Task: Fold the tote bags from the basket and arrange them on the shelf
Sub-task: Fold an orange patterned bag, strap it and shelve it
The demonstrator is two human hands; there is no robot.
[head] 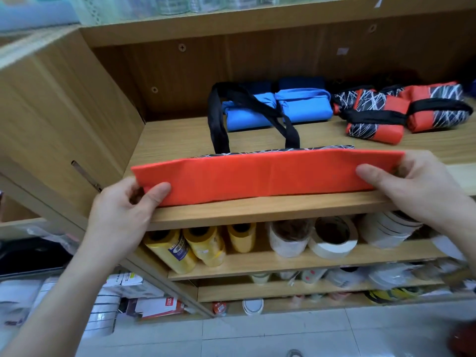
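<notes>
Head view shows an orange tote bag (268,176) lying flat along the front edge of the wooden shelf (257,215), folded into a long strip, its black handles (219,119) trailing toward the back. The left hand (123,215) pinches the strip's left end; the right hand (412,186) pinches its right end. Folding appears midway. Next, the handles likely need tucking in and the strip folding shorter, then placing beside the blue bags (278,109) and orange patterned bags (401,112) at the back edge.
</notes>
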